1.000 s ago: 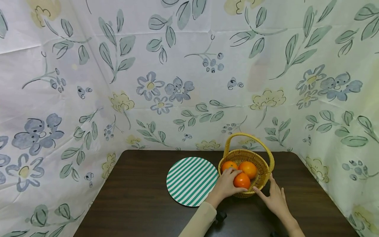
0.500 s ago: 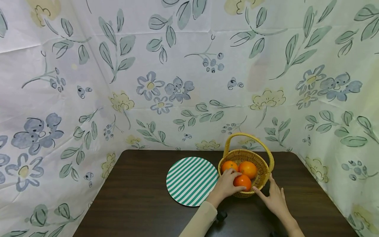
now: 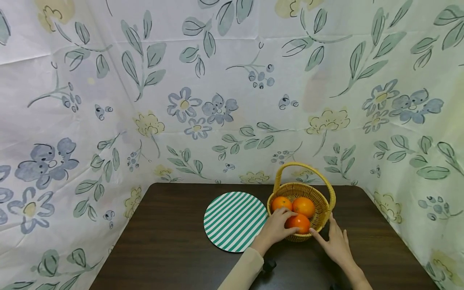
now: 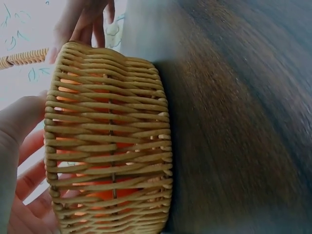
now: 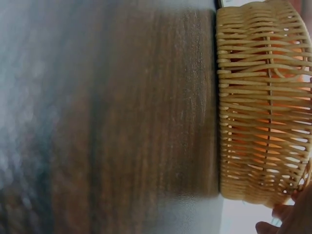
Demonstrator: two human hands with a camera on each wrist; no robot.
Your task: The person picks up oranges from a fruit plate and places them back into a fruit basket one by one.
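A yellow wicker basket with a tall arched handle stands on the table. Two oranges lie toward its back. At its front is a glossy red-orange round fruit whose exact kind I cannot tell. My left hand reaches over the front left rim and holds this fruit, fingers behind and thumb in front. In the left wrist view the wicker partly hides the fruit. My right hand holds the basket at its right side, its thumb at the front rim and fingers along the outside.
A round placemat with green and white stripes lies left of the basket, close to it. The dark wooden table ends at a floral cloth backdrop behind and at both sides.
The red-orange fruit has shifted slightly right and toward the front rim, and more of it shows beside my left fingers. My right hand and the basket have stayed in place.
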